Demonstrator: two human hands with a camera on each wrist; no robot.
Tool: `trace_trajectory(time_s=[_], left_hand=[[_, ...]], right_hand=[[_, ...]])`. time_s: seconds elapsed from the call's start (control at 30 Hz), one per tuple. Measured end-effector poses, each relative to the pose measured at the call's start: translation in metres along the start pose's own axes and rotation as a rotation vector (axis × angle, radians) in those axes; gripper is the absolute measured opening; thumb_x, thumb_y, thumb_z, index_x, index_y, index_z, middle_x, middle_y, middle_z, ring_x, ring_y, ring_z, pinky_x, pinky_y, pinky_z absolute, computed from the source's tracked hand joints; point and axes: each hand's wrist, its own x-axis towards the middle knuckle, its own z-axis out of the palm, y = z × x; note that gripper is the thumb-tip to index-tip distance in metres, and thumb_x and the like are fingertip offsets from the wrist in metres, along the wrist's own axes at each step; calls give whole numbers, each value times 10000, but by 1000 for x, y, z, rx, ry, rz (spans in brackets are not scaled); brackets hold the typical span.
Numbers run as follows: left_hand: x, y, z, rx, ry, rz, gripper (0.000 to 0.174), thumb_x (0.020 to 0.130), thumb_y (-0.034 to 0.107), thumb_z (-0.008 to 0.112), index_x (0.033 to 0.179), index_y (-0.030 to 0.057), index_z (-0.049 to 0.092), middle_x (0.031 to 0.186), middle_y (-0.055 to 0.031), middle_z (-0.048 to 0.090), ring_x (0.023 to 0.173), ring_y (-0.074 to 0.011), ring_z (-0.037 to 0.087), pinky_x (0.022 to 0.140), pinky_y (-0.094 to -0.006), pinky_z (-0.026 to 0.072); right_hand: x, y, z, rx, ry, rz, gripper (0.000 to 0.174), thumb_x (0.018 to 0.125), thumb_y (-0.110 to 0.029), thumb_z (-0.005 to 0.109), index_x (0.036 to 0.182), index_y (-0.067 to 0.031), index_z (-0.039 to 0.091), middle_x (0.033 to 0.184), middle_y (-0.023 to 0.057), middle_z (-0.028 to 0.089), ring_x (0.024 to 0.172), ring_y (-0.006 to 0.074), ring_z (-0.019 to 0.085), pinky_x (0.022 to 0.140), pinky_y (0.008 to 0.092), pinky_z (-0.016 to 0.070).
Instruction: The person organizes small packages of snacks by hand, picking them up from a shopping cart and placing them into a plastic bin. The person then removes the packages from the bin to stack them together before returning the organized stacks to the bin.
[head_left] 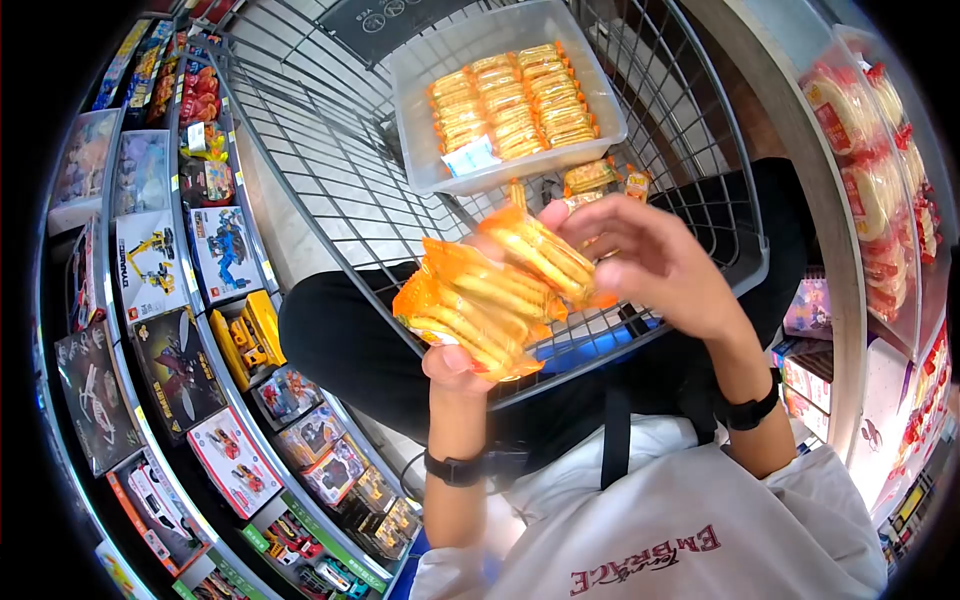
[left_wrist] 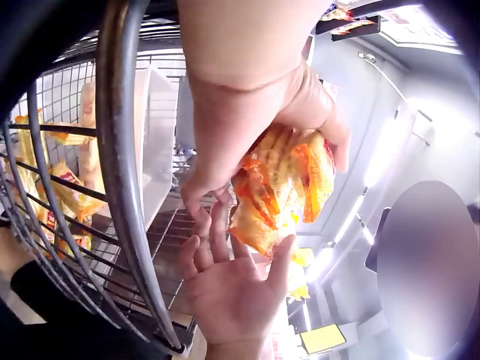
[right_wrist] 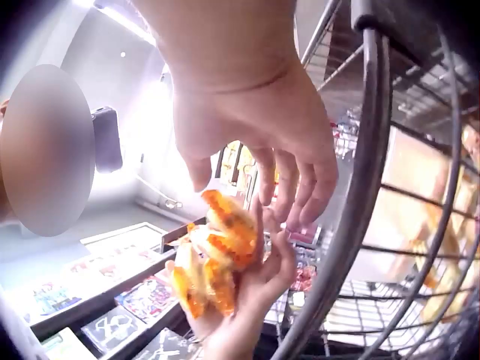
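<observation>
Several orange-wrapped snack packs (head_left: 485, 300) lie in a bunch in the left hand (head_left: 458, 368), over the cart's near rim. In the left wrist view the left hand (left_wrist: 247, 112) curls round the packs (left_wrist: 281, 187), thumb on one side, fingers on the other. Beside the packs' right end is the right hand (head_left: 665, 260), its fingers loosely bent and apart. The right wrist view shows the right hand (right_wrist: 259, 142) above the packs (right_wrist: 217, 255) with a gap between. A translucent bin (head_left: 410, 165) in the cart holds rows of similar packs (head_left: 515, 100).
Loose packs (head_left: 590, 176) lie in the cart (head_left: 300, 190) below the bin. Shelves of boxed toys (head_left: 150, 270) stand at the left. On the right, a clear container (head_left: 850, 60) holds red-and-white packages (head_left: 870, 200) beside a shelf edge (head_left: 830, 250).
</observation>
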Motion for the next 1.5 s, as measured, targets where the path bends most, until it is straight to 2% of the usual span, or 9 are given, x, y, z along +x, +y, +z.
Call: trace_trajectory(time_s=[0.13, 0.37, 0.5, 0.63, 0.77, 0.87, 0.97, 1.3, 1.5], left_hand=[[-4, -5, -3, 39, 13, 42, 887, 637, 433, 833, 1373, 94, 474, 1586, -280, 220, 1469, -431, 254, 1176, -590, 252], [-18, 1, -20, -41, 118, 65, 893, 668, 386, 852, 1388, 103, 406, 1517, -135, 324, 1344, -294, 444, 1065, -507, 462], [-10, 0, -5, 90, 160, -42, 1050, 709, 338, 814, 1535, 35, 241, 1513, -158, 358, 1326, -311, 473, 1122, -477, 411], [-10, 0, -2, 133, 306, -40, 937, 722, 267, 778, 1500, 51, 302, 1385, -179, 519, 1313, -341, 501, 1080, -525, 444], [-10, -6, -11, -55, 154, -51, 741, 768, 204, 739, 1412, 94, 389, 1130, -138, 596, 1078, -304, 625, 981, -584, 499], [-12, -9, -20, -84, 137, -23, 582, 794, 192, 744, 1287, 107, 446, 998, -84, 555, 881, -240, 615, 829, -482, 545], [-13, -8, -26, 2, 54, -57, 567, 863, 277, 740, 1324, 182, 423, 1044, -16, 550, 924, -188, 568, 849, -456, 483], [-12, -13, -29, -7, 170, 3, 718, 831, 512, 747, 1355, 152, 411, 1155, -42, 549, 1025, -212, 572, 886, -429, 480], [-16, -11, -30, -29, 311, 1, 640, 959, 551, 542, 1431, 139, 409, 1304, -89, 566, 1176, -259, 546, 995, -485, 449]], right_hand=[[6, 9, -2, -30, -56, 6, 496, 791, -71, 784, 1225, -18, 548, 1056, 32, 631, 1009, 110, 612, 921, 271, 476], [3, -2, -4, -683, 377, -373, 492, 725, -206, 857, 1130, -60, 621, 995, 25, 632, 878, 127, 596, 798, 265, 465], [7, 1, 26, -307, 129, -220, 461, 746, -218, 853, 1109, -45, 627, 969, 27, 671, 883, 111, 626, 763, 265, 494], [15, 18, 21, 196, 108, -36, 277, 912, -119, 664, 1158, -12, 600, 992, 37, 681, 882, 91, 633, 808, 257, 499], [14, 21, 6, 514, 133, 33, 311, 935, -85, 552, 1230, 9, 574, 1094, 87, 658, 1017, 141, 633, 905, 298, 491], [10, 22, 1, 603, 55, 47, 330, 928, -78, 558, 1246, 10, 570, 1119, 104, 648, 1053, 166, 628, 932, 325, 490], [11, 25, 1, 597, 59, 71, 345, 924, -81, 566, 1255, 14, 566, 1118, 105, 648, 1047, 174, 633, 929, 333, 494], [14, 27, -3, 630, 57, 93, 316, 921, -96, 581, 1217, 13, 585, 1097, 96, 652, 1038, 162, 628, 918, 326, 490], [22, 37, 12, -297, 315, -167, 360, 855, -243, 739, 1131, -48, 617, 1089, 43, 645, 1013, 142, 598, 863, 304, 475]])
